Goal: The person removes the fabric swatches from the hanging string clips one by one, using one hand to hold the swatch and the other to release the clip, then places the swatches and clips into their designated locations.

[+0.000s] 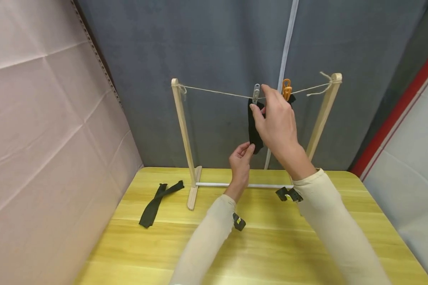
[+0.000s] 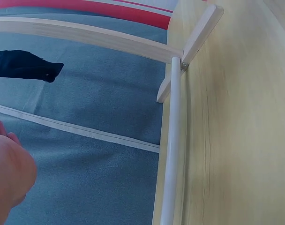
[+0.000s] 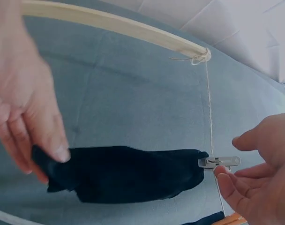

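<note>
Pale sleeves [image 1: 203, 237] are extended over the wooden surface [image 1: 128, 253] in the head view. Near its far edge, a wooden stand [image 1: 182, 126] is braced by a white crossbar [image 1: 214, 184], and a cord [image 1: 214, 92] is strung between its posts. A black cloth [image 1: 255, 126] is hung from the cord by a grey peg [image 1: 256, 93], and its lower end is pinched by the left grip [image 1: 240, 164]. Beside the peg, the right grip [image 1: 279, 118] is held with thumb and fingers apart. Toward the surface's left edge, two crossed black strips [image 1: 151, 211] are laid.

In the left wrist view, the left grip is only partly shown; beyond the surface's far edge, a second black cloth [image 2: 20, 64] is suspended.

In the right wrist view, the first cloth is seen running from the grey peg to the left grip. The right grip is spread around the peg's outer end; whether it is touched by a fingertip cannot be told. Just beside, an orange peg [image 3: 230, 219] is partly shown.
</note>
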The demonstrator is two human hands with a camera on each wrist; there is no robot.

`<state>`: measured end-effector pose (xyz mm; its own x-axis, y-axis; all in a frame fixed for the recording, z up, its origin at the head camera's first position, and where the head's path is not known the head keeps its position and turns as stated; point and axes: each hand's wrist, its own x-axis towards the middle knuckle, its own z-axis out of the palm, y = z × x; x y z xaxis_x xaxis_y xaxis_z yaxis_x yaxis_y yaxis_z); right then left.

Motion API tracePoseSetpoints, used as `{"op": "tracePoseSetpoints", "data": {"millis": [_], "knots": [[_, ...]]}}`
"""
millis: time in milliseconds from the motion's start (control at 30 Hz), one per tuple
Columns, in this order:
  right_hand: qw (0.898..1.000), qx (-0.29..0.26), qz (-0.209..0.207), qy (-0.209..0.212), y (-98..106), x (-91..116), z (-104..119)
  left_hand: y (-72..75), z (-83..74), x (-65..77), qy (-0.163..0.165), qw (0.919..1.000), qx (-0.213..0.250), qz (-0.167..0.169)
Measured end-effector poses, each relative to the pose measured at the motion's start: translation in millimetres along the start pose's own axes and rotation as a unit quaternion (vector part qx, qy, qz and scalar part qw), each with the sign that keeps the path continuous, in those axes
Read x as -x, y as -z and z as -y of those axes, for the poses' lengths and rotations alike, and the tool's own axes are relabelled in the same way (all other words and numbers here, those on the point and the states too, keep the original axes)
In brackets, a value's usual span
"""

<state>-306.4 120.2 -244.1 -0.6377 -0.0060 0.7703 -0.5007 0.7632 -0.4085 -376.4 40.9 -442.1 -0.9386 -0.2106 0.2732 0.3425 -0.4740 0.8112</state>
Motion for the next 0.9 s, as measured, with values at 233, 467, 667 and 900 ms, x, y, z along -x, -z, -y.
{"op": "tracePoseSetpoints", "data": {"millis": [233,467,667,900], "knots": [[0.999,0.011,0.013,-0.031,-3,-13,1,-3.5,2.0,4.6,0.019,0.9994,0.028,-0.001],[0.999,-0.023,0.001,-0.028,-2,-19,-5,-9.3,4.1,6.8,0.024,0.9986,0.047,-0.001],[0.999,-0.04,-0.005,-0.022,3,-22,-10,-10.8,4.8,7.0,0.029,0.9981,0.054,-0.003],[0.998,-0.047,-0.032,-0.006,4,-24,-14,-8.6,1.4,5.5,0.025,0.9985,0.049,-0.002]]}}
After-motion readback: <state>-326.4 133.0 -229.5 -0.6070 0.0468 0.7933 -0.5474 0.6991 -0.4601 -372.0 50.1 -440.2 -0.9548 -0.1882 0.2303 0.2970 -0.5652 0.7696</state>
